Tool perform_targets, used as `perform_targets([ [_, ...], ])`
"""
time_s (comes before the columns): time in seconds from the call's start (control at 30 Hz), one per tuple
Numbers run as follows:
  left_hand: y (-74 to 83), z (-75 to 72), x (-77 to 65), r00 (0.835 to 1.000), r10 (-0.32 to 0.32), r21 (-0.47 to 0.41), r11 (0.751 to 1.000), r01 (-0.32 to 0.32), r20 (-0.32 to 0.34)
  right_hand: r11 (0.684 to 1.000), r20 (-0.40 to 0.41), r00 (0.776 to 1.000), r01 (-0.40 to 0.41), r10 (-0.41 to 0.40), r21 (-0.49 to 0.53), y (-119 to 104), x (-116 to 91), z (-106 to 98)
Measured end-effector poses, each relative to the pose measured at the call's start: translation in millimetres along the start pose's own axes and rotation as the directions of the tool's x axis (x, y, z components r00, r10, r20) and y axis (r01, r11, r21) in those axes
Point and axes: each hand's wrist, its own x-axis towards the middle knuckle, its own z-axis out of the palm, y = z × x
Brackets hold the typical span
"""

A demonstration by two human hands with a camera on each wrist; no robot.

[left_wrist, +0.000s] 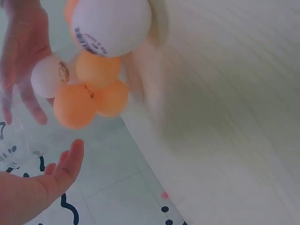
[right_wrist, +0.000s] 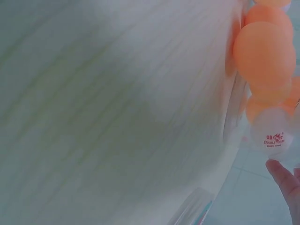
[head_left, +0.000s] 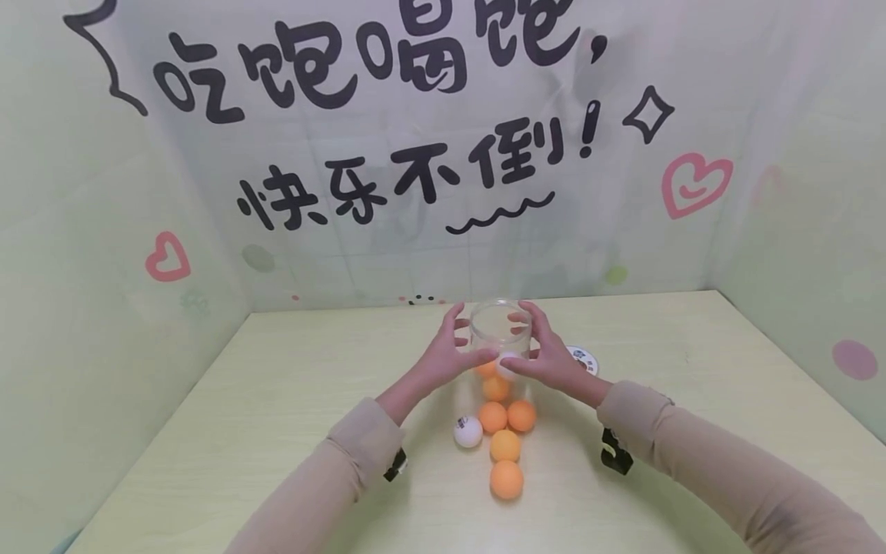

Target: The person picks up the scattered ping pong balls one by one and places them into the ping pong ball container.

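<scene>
A clear round jar (head_left: 500,327) stands between the two hands in the head view, its rim uppermost. The left hand (head_left: 450,352) holds it from the left, thumb across the front. From the right, the right hand (head_left: 550,358) holds it, with fingers showing through the clear wall. A white ball (left_wrist: 50,76) and an orange ball (left_wrist: 75,105) sit raised above other orange balls (left_wrist: 112,97). Whether these are inside the jar or behind its wall, I cannot tell. The right thumb (right_wrist: 280,177) is close to a white printed ball (right_wrist: 272,133).
Toward the person, several orange balls (head_left: 507,480) and a white ball (head_left: 467,432) lie on the pale tabletop (head_left: 311,369). A round printed disc (head_left: 584,359) lies partly hidden beyond the right wrist. Printed cloth walls (head_left: 388,261) surround the table's back and sides.
</scene>
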Motion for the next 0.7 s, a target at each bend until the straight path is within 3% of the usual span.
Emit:
perform_targets([
  [0.17, -13.1, -1.6, -15.3, 0.998, -0.058, 0.143, 0.988, 0.059, -0.017, 1.000, -0.005, 1.000, 0.015, -0.015, 0.008, 3.6, 0.6, -0.5],
  [0.3, -23.2, 0.6, -28.8, 0.995, -0.100, 0.293, 0.951, 0.097, -0.006, 1.000, 0.000, 1.000, 0.011, -0.011, 0.019, 3.3, 1.4, -1.2],
  [0.43, -27.4, 7.0, -42.8, 0.994, -0.101, 0.399, 0.914, 0.077, 0.041, 1.000, 0.005, 1.000, -0.001, 0.001, 0.011, 2.0, 2.0, -2.4],
  [0.7, -24.3, 20.9, -61.9, 0.992, -0.055, 0.477, 0.879, -0.006, 0.113, 1.000, 0.010, 1.000, 0.002, -0.002, 0.019, 4.0, 4.7, -5.1],
])
